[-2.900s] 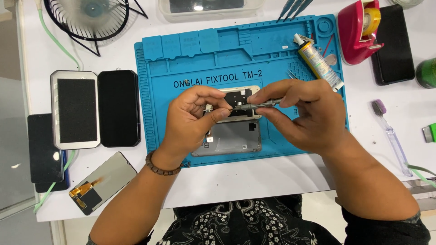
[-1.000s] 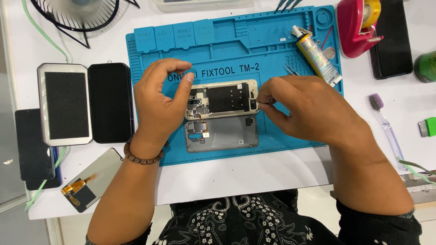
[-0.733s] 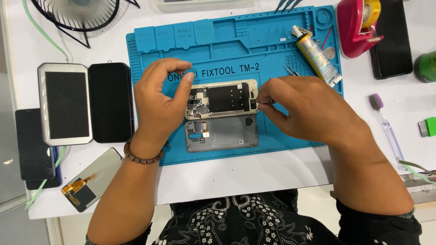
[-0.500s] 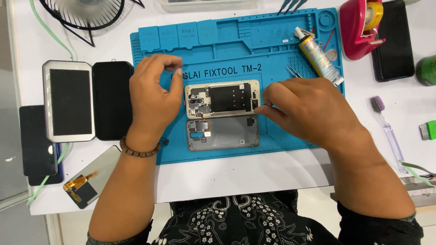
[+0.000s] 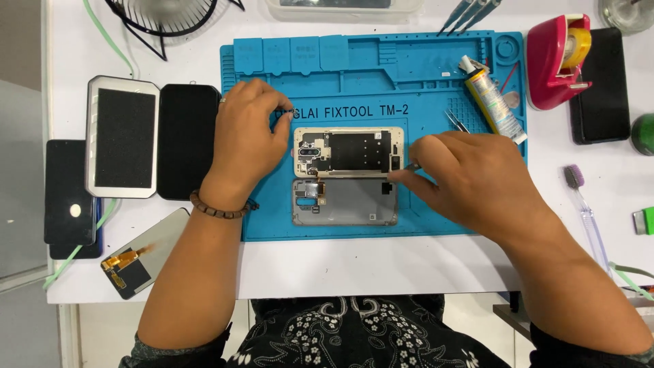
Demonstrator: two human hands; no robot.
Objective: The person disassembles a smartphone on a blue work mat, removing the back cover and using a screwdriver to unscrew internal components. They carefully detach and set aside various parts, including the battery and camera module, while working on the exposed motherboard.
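An opened phone with a gold frame point(image 5: 347, 151) lies flat on a blue repair mat point(image 5: 436, 82), its black inner plate facing up. Just below it lies a grey back cover point(image 5: 347, 202). My left hand point(image 5: 248, 140) rests on the mat just left of the phone, fingers curled near its upper left corner, with nothing visible in them. My right hand point(image 5: 470, 180) pinches a thin metal tool point(image 5: 411, 165) whose tip touches the phone's right edge.
On the mat's right are a glue tube point(image 5: 492, 102) and tweezers point(image 5: 455, 121). A red tape dispenser point(image 5: 558, 58), a black phone point(image 5: 599, 85) and a toothbrush point(image 5: 586, 211) lie to the right. Left: a white phone point(image 5: 122, 136), a black phone point(image 5: 187, 140), a loose screen point(image 5: 139, 262).
My left hand let go of the phone's top edge and drew back to the left. The phone stays flat on the mat, and my right hand keeps its tool at the right edge.
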